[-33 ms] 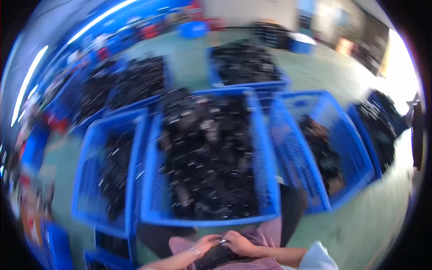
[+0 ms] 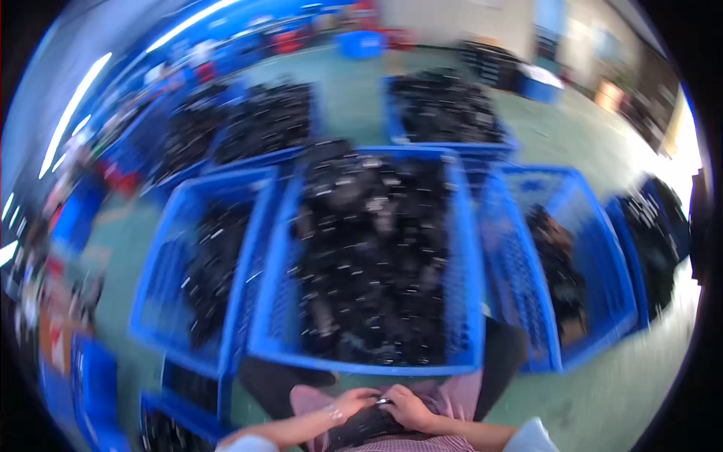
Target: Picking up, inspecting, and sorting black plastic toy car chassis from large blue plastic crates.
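Observation:
Low over my lap, my left hand and my right hand meet, their fingertips drawn together. A small shiny spot shows at the right fingers; whether it is part of a held thing or a ring I cannot tell. Dark material lies beneath both hands, blurred. Right in front of my knees stands a large blue crate, heaped with black pieces that carry small bright glints. Their kind is too blurred to make out.
A partly filled blue crate stands at the left, another at the right. Farther back are full blue crates of black pieces. A blue tub sits on the green floor. Blue bins stand at lower left.
The whole scene has shifted rightward in the picture as my head turned left. My hands stay together over my lap, with little change in their pose.

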`<state>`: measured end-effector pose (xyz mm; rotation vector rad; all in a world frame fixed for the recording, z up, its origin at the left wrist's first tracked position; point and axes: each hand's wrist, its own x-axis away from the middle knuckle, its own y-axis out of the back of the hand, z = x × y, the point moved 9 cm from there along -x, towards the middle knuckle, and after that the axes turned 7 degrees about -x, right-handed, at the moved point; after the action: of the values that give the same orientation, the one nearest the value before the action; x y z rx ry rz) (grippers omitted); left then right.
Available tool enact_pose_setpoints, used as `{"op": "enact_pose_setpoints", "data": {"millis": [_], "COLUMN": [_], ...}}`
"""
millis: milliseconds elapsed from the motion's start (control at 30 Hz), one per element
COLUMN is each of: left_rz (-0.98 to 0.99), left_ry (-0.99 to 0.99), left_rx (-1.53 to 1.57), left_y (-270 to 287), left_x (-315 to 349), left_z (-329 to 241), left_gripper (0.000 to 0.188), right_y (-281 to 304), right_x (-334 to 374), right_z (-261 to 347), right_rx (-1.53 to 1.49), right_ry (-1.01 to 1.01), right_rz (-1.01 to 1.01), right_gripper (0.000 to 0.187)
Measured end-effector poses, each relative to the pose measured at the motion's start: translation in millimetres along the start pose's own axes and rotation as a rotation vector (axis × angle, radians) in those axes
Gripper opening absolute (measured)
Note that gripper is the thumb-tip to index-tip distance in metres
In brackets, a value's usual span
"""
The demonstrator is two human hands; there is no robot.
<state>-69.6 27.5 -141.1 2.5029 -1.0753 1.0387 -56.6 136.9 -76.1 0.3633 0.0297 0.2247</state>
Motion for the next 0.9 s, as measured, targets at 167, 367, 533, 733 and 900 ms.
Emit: {"op": "enact_pose_setpoints", "data": {"millis": [167,367,533,733,900], "left_rz": [0.011,-0.116,-0.021,-0.069,-0.101], "left_ry": [-0.086,-0.132,-0.110,-0.478,-0.672], "left_rx": [0.043,-0.102,-0.300,-0.702,-0.953], "left_y": [-2,-2,-9,-18,-25], "left_x": [-14,-7,-20,7,30], "left_z": [14,8,16,-16,-37], "left_gripper": [0.030,0.029,0.031,0.037,0.055], "right_y": [0,-4,-6,-3,-1], "right_x": [1,6,9,8,4], "right_z": [8,23,5,2,22], "right_rx": [-0.005,-0.064,-0.069,-0.047,-0.065], "right_ry": [-0.005,-0.073,-0.044,-0.047,-0.058], "right_rz": [-0.018,0.107,0.059,-0.019,0.056], "right_gripper": [0.019,0.016,0.016,0.017,0.018]}}
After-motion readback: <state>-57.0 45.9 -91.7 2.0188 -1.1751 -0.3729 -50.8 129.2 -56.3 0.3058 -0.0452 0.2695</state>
